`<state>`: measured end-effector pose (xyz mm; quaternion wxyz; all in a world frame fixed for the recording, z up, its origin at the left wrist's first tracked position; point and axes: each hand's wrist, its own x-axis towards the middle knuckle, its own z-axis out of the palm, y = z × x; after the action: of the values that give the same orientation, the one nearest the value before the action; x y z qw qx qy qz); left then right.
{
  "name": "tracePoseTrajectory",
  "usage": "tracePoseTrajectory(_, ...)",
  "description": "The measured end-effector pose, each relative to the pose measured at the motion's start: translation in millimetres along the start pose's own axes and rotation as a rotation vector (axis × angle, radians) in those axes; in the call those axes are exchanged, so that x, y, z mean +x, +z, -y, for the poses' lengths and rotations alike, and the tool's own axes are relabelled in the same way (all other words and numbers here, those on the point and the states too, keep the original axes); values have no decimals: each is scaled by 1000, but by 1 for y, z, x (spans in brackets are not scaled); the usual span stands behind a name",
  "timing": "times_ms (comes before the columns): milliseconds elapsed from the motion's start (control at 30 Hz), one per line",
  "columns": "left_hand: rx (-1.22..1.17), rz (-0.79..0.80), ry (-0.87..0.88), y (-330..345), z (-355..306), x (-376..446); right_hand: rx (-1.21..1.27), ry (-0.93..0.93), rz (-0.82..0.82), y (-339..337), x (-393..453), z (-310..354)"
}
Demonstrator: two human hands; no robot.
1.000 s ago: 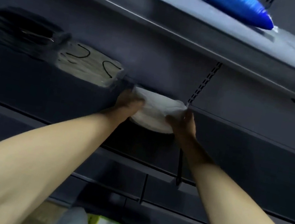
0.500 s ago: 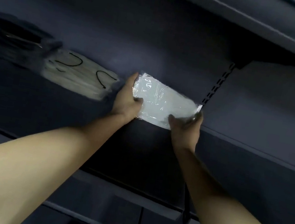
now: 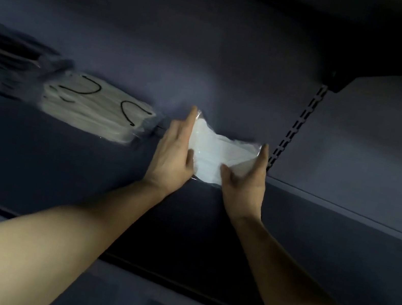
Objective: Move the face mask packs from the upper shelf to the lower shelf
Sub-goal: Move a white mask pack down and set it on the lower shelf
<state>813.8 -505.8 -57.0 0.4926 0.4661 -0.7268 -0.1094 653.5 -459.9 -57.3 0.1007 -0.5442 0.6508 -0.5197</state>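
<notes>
Face mask packs lie along a dark blue shelf point(image 3: 86, 159), seen from just in front. Far left, a blurred dark pack point(image 3: 4, 58). Just beside it, a pale pack point(image 3: 97, 110) with black ear loops showing. Next, the left hand point(image 3: 176, 150), fingers straight, presses flat against the left end of a white pack point(image 3: 217, 155) in clear wrap. The right hand point(image 3: 246, 176) holds the opposite end, thumb on the front, fingers straight along the edge. The white pack rests at the shelf's front edge, between both hands. Right of it, a slotted upright point(image 3: 299, 121) runs up the back panel.
</notes>
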Motion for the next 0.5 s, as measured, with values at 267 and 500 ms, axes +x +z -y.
tracePoseTrajectory(267,-56,-74,0,6,14,17,-100,-90,-95,3,6,-7)
tracePoseTrajectory(500,179,-36,-26,10,20,17,-68,85,-142,5,13,-10)
